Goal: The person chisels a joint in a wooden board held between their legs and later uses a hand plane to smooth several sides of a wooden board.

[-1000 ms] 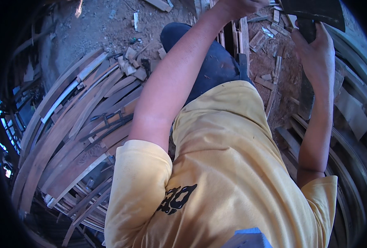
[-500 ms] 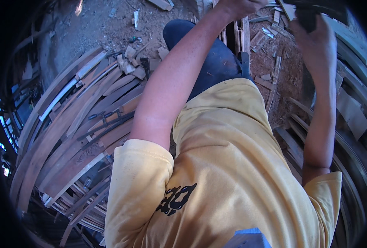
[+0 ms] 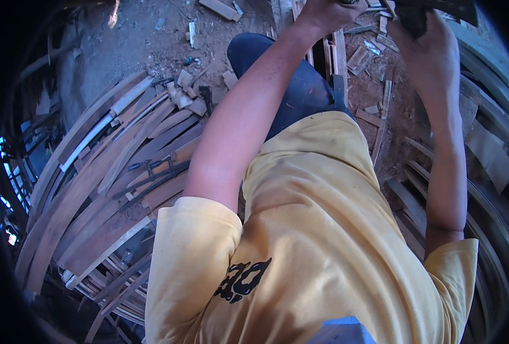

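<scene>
Left of the yellow shirt (image 3: 335, 229) lie stacked curved wooden planks (image 3: 111, 172). Above it, the left hand (image 3: 323, 12) has its grip closed, perhaps on something cut off at the frame's edge. Up right of the shirt, the right hand (image 3: 429, 43) has its grip wrapped around a dark tool (image 3: 432, 8).

Just one view here: a fisheye cam up on the person's head, pointing pretty much straight down their own front. The yellow shirt (image 3: 323, 241) sits super close and eats most of the lower half. Both arms run up to the top edge, where the left hand (image 3: 323, 11) and right hand (image 3: 432, 43) get partly cut off. The dirt floor (image 3: 151, 46) lies farther down, with curved planks (image 3: 105, 172) bending toward the dark rim.
</scene>
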`<state>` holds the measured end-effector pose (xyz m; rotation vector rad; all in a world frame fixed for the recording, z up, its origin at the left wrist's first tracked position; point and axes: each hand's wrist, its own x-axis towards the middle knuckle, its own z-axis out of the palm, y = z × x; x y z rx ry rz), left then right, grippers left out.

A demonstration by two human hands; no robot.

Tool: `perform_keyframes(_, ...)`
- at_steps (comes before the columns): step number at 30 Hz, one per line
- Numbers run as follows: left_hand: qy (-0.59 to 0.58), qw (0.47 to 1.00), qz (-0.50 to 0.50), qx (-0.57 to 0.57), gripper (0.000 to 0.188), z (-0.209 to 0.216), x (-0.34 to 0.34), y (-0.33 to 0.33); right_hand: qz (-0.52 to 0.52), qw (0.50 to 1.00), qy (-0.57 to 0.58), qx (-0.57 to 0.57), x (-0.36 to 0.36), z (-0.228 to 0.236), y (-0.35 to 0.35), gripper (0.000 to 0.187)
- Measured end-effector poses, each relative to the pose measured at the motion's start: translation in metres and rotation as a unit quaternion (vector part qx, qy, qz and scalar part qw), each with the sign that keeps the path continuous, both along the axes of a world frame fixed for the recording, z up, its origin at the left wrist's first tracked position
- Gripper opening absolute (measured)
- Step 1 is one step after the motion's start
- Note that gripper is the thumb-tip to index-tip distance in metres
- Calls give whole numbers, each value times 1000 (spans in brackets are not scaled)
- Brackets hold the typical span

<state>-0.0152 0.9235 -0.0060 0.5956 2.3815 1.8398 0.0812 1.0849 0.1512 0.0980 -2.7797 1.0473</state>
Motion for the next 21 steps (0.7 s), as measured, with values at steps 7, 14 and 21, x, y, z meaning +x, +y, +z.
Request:
perform_keyframes(7,83,996,21,-2,18,1,6,-16,-45,999,22,3,4,-11,10,32)
perform_keyframes(14,69,996,40,39,13,-13,8,-19,37,996,-22,82,-1,-6,-1,33)
perform_keyframes(21,6,992,-50,119,25,-8,10,2,44,988,-46,142,3,-30,10,30)
